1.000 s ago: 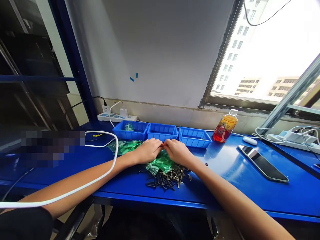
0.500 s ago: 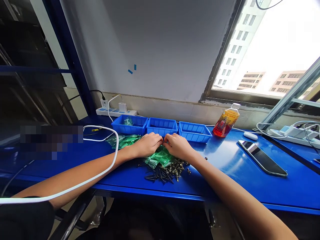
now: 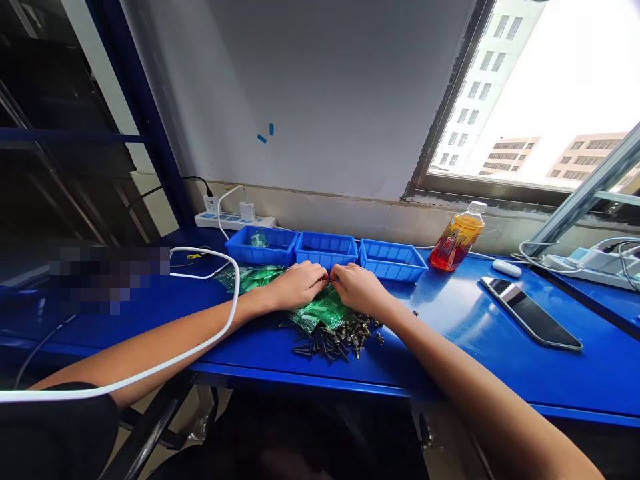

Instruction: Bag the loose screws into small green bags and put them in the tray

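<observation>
My left hand [image 3: 299,287] and my right hand [image 3: 357,287] meet almost fingertip to fingertip, both with curled, pinching fingers. Whatever lies between the fingertips is too small and hidden to make out. Right below them lie green plastic packets [image 3: 323,311], and more green packets [image 3: 257,278] are heaped beside my left wrist. Loose dark screws [image 3: 327,345] and brassy metal fittings [image 3: 357,333] spread in a pile on the near side of the packets.
Behind my hands stand a left blue bin [image 3: 260,255] holding a clear packet, a middle blue bin [image 3: 325,259] and a right blue bin [image 3: 393,269]. A drink bottle [image 3: 456,240], a phone [image 3: 533,313] and a white cable [image 3: 233,293] crossing over my left forearm are also here.
The view has shifted slightly, so everything sits a little further right. Both hands stay pinched over the packets, with a slight widening between their fingertips.
</observation>
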The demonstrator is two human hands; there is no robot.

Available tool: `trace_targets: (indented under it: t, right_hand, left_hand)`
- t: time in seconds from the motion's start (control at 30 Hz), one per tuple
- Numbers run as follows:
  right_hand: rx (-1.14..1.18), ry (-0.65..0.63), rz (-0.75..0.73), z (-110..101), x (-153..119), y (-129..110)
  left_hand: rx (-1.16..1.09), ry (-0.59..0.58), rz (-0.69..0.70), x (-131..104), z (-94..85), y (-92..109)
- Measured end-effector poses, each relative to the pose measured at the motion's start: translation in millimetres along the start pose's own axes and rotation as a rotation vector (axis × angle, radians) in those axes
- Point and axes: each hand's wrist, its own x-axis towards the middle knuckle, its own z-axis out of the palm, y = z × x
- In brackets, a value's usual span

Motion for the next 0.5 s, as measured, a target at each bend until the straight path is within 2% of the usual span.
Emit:
trace_targets:
  t: [0.5]
  right_hand:
    - [-0.022, -0.006, -0.014, -2.2, -1.4, -0.6]
  left_hand:
    - [-0.036, 0.000, -0.022, -0.2, 0.1, 1.5]
